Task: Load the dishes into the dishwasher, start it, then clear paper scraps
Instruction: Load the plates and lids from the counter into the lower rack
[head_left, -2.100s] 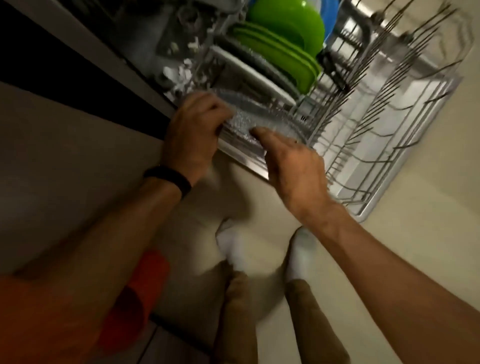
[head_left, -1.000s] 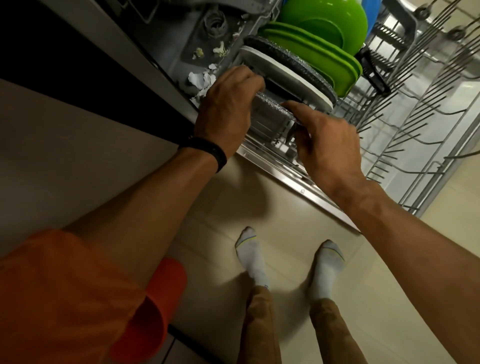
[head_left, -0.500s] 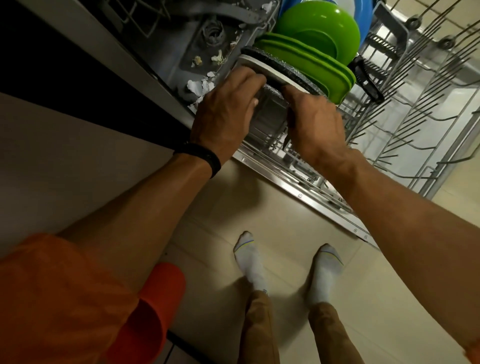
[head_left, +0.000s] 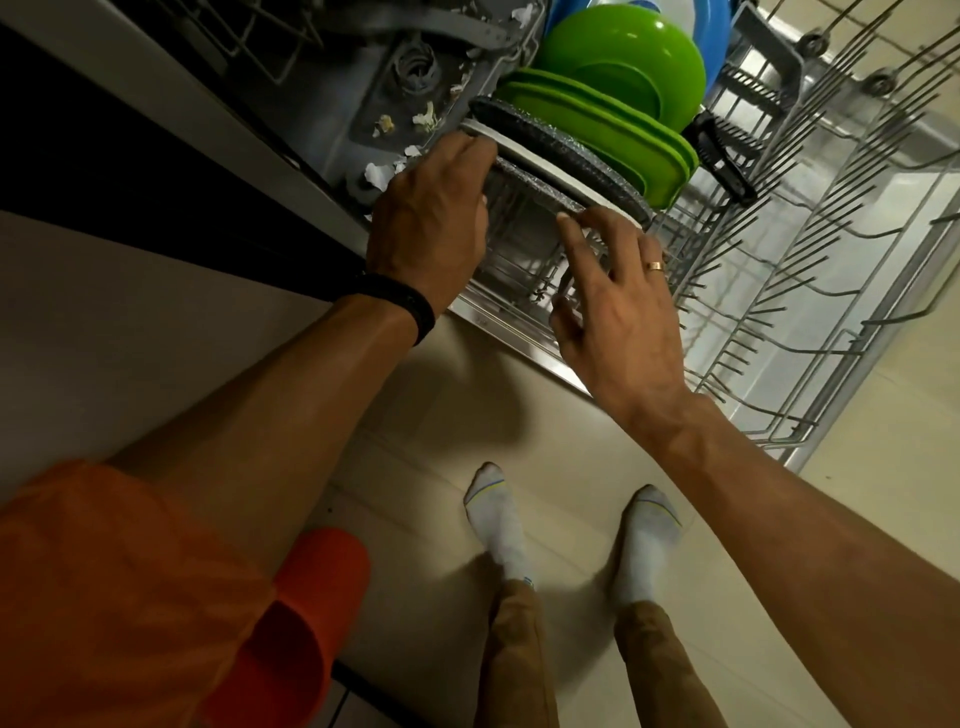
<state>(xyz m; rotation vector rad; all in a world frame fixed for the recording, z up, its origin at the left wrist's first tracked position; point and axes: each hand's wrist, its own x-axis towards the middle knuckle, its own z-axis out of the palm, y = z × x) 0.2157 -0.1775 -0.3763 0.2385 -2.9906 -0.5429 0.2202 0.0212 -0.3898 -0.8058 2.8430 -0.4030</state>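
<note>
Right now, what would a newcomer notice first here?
The bright green bowl and green plates stand out, upright in the pulled-out lower rack. In front of them, the left hand grips a textured glass plate on edge while the right hand touches its rim. White paper scraps lie on the tub floor beside them.

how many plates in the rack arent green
3, in a row: a glass plate held by the left hand, a white plate behind it, then a dark speckled plate against the green plates. The part-hidden blue dish behind may be another.
</note>
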